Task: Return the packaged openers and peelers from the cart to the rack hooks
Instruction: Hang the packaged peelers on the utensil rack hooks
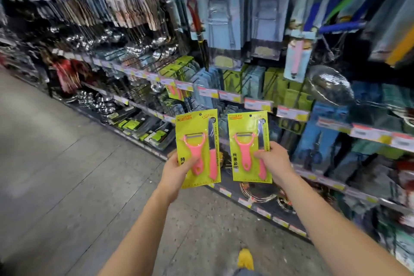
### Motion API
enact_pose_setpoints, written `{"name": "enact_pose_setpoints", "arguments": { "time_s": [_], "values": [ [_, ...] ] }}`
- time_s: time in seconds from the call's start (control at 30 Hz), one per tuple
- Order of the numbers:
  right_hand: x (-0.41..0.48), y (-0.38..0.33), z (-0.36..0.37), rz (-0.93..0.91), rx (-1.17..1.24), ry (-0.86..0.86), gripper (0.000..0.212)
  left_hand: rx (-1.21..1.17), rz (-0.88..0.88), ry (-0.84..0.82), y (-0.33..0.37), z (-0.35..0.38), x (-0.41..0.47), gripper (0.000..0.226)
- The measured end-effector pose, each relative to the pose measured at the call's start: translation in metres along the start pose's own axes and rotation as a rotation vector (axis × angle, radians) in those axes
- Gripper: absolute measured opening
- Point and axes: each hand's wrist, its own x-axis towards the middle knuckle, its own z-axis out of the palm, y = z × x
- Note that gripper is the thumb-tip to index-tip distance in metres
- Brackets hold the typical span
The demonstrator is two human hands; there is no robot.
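A yellow-green peeler pack (pixel 198 148) is gripped by the left hand (pixel 177 171), thumb curled over its front; a matching pack (pixel 249 145) is pinched by the right hand (pixel 276 161). Both are held upright, side by side, before the rack (pixel 257 105).

Two arms show, and both are bare right down to the bottom edge. The left arm (pixel 143 226) and the right arm (pixel 331 226) are long and slim. The left hand (pixel 177 170) and the right hand (pixel 274 161) are bare too. Low down between the arms is the tip of a bright yellow shoe (pixel 245 259). Just under it is a bit of grey-blue cloth (pixel 244 273), too small to tell what it is.
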Motion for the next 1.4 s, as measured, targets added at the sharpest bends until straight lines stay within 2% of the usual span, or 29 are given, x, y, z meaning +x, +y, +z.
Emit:
{"name": "enact_pose_setpoints", "arguments": {
  "time_s": [0.13, 0.17, 0.23, 0.27, 0.33, 0.37, 0.53, 0.67, 0.8, 0.93, 1.03, 1.13, 1.27, 1.4],
  "values": [
    [0.051, -0.02, 0.052, 0.032, 0.045, -0.047, 0.013, -0.019, -0.044, 0.043, 0.013, -0.019, 0.053, 0.022],
    [0.06, -0.026, 0.064, 0.023, 0.052, -0.063, 0.016, -0.028, -0.051, 0.054, 0.018, -0.023, 0.066, 0.021],
    [0.084, -0.031, 0.085, 0.006, 0.043, -0.098, 0.035, -0.029, -0.05, 0.071, 0.025, -0.033, 0.089, 0.021],
    [0.093, -0.034, 0.095, 0.016, 0.038, -0.113, 0.035, -0.025, -0.048, 0.079, 0.028, -0.04, 0.1, 0.02],
    [0.107, -0.042, 0.115, 0.019, 0.033, -0.143, 0.014, -0.023, -0.043, 0.104, 0.032, -0.055, 0.118, 0.013],
    [0.115, -0.045, 0.125, 0.017, 0.017, -0.159, 0.011, -0.024, -0.047, 0.118, 0.033, -0.064, 0.127, 0.011],
    [0.138, -0.068, 0.184, 0.032, 0.001, -0.189, 0.018, -0.034, -0.054, 0.164, 0.036, -0.111, 0.172, 0.008],
    [0.151, -0.083, 0.243, 0.022, 0.029, -0.209, 0.014, -0.073, -0.084, 0.13, 0.035, -0.155, 0.206, 0.014],
    [0.163, -0.091, 0.313, 0.014, 0.031, -0.161, 0.011, -0.08, -0.083, 0.068, 0.034, -0.215, 0.25, 0.022],
    [0.168, -0.101, 0.385, 0.062, 0.058, -0.096, 0.01, -0.081, -0.082, -0.018, 0.039, -0.282, 0.293, 0.02],
    [0.169, -0.114, 0.429, 0.101, 0.113, -0.037, 0.016, -0.063, -0.09, -0.065, 0.043, -0.327, 0.319, 0.026],
    [0.177, -0.123, 0.46, 0.135, 0.162, 0.012, 0.015, -0.027, -0.094, -0.106, 0.048, -0.363, 0.346, 0.033],
    [0.189, -0.132, 0.484, 0.165, 0.173, 0.081, 0.025, -0.05, -0.112, -0.15, 0.05, -0.39, 0.375, 0.032],
    [0.201, -0.144, 0.505, 0.213, 0.223, 0.077, 0.021, 0.002, -0.064, -0.177, 0.052, -0.401, 0.395, 0.025]
  ]
}}
